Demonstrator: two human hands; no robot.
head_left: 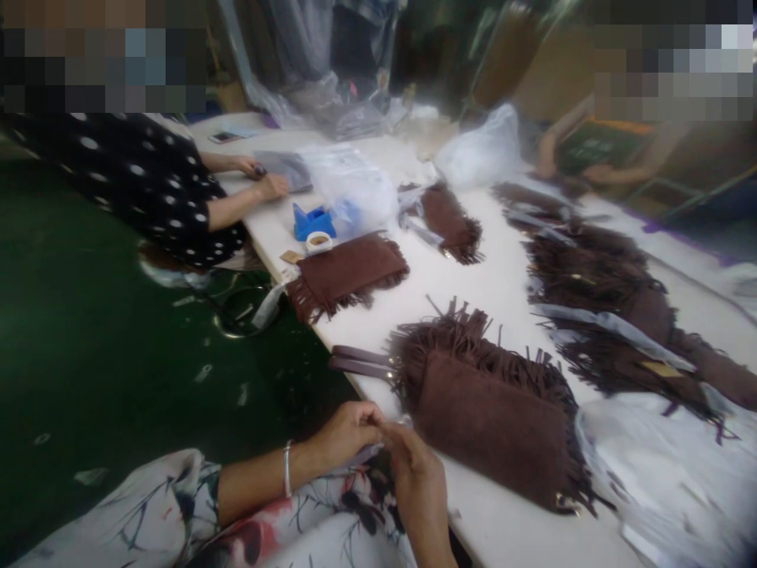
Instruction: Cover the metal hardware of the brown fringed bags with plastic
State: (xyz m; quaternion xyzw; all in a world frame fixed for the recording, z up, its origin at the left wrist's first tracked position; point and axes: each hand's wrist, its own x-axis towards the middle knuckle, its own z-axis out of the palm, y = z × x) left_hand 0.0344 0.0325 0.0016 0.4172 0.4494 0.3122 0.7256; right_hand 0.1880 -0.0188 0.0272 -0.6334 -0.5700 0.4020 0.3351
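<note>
pinching a thin, pale strip (pixel 367 454), hands (pixel 417 467) meet beside a fringed, suede-like bag (pixel 490 426).

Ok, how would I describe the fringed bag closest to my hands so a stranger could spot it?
Find the white table. At its near edge, just beyond your right hand, lies a fringed brown bag. Its bare brown strap sticks out at the left, where the next bag beyond has a pale strip instead.
</note>
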